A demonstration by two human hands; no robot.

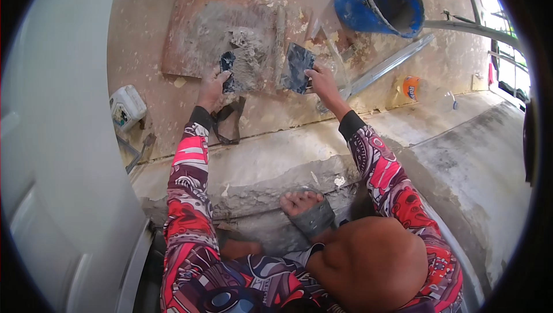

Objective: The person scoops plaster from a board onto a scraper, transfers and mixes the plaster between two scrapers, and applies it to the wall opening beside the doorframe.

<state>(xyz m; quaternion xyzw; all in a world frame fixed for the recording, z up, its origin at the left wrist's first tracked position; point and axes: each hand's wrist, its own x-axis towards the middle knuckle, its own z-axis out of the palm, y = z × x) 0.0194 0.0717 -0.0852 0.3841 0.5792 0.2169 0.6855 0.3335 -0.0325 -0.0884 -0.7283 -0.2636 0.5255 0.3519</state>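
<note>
On the floor point(322, 120), in front of the person, lies a brown board point(180, 31) with a lumpy heap of gray paste point(246, 54) on it. The left hand point(213, 88) is closed around a small dark blade point(228, 71). This blade is at the left side of the heap, and it has gray smears on it. The right hand point(324, 85) holds a wide dark blade point(297, 68) by its right edge, with the thumb on top. The wide blade is to the right of the heap, and its face has gray streaks too. I cannot tell if it touches the board or hangs just over it.

So both hands are full, with one blade on each side of the paste. I think the step in hand is working the paste with the two blades, maybe scooping it up or scraping a blade clean. The next move seems to call for a firm hold on both blades, and for the wide one to be kept flat so the paste does not slide off.

Past the board, to the right, a blue bucket point(352, 5) leans with gray muck inside. A shiny metal bar point(391, 64) lies to the right of the right hand. A dark strap point(229, 134) lies just below the left hand, and a white jug point(128, 107) is farther left.
</note>
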